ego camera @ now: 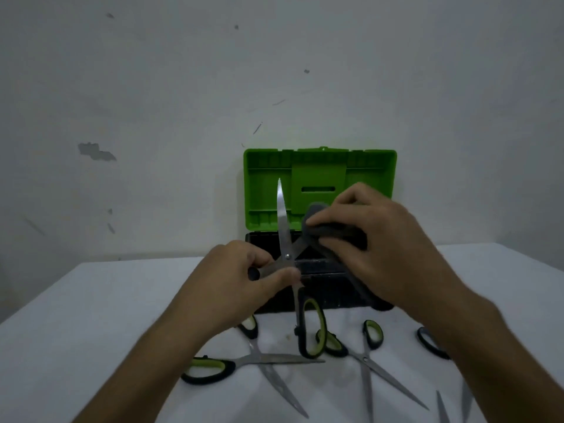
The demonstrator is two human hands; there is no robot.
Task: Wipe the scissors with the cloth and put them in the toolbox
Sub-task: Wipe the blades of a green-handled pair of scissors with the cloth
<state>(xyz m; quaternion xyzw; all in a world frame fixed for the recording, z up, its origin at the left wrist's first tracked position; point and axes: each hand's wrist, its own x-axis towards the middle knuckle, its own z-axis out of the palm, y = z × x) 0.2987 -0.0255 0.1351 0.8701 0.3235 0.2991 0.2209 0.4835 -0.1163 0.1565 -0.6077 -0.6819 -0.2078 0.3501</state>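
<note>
Left hand grip pinches open scissors; right hand grip pinches cloth round blade.

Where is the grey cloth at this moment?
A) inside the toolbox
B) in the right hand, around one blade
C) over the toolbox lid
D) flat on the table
B: the right hand holds the grey cloth wrapped on one blade of the open scissors, which the left hand grips.

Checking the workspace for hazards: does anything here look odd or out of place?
Yes: three scissors lie open on the table, blades splayed and bare. The wall shows chipped paint.
</note>
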